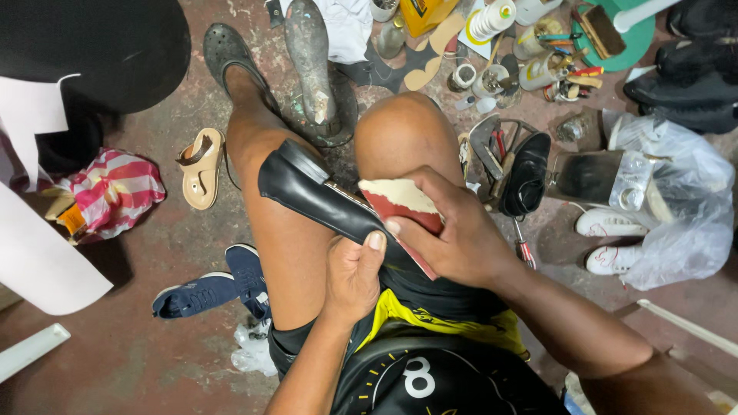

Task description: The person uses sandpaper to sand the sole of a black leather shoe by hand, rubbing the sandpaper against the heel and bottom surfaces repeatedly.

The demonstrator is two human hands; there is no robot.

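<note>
Single view only: a head-worn camera, aimed steeply downward over the seated wearer's lap; the optical axis runs almost vertical, so the floor [154, 253] fills the background; the wearer's torso enters at the bottom edge, the knees point toward the top of the frame; range is close, with the left hand [352, 275] and right hand [453, 230] at centre, large and sharp; no second view exists, so no overlap applies.
</note>
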